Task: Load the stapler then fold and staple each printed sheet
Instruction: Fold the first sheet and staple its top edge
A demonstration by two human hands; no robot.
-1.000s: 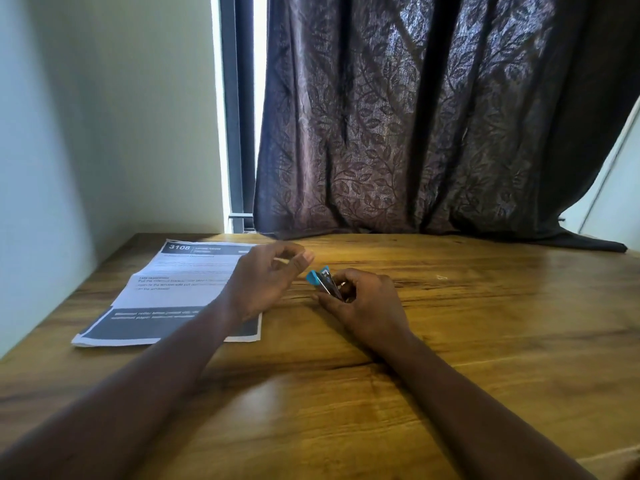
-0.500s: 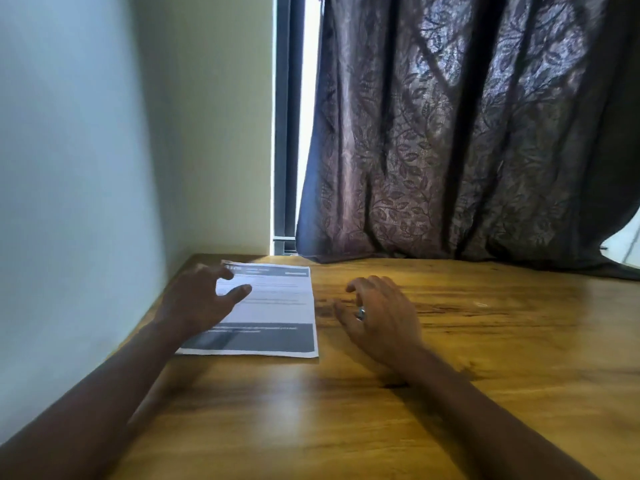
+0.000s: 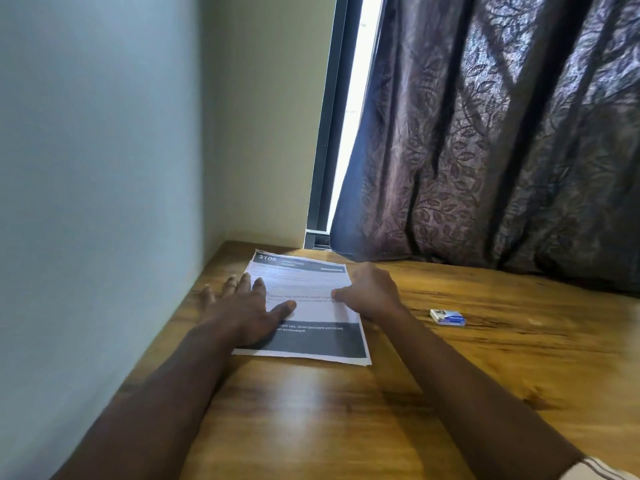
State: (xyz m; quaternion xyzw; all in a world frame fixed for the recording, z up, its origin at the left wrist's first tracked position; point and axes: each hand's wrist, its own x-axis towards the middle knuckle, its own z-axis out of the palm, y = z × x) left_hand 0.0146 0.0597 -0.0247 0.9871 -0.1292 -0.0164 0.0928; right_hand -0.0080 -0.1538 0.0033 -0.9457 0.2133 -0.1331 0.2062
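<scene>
Hands, two: my left hand (image 3: 242, 308) lies flat, fingers spread, on one stack of sheets (image 3: 311, 306) at the table's (image 3: 329, 427) 11 o'clock. My right hand (image 3: 372, 292) curls fingertips onto its 3 o'clock edge; whether they pinch, I cannot tell. One box (image 3: 447, 317) lies further toward 3 o'clock.

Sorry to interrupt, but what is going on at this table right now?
A person is working on the printed sheet at the wall end of the wooden table. The left hand lies flat on its left side, fingers spread. The right hand sits at its right edge, thumb on the paper; whether it grips is unclear. A small box lies untouched further right.
</scene>
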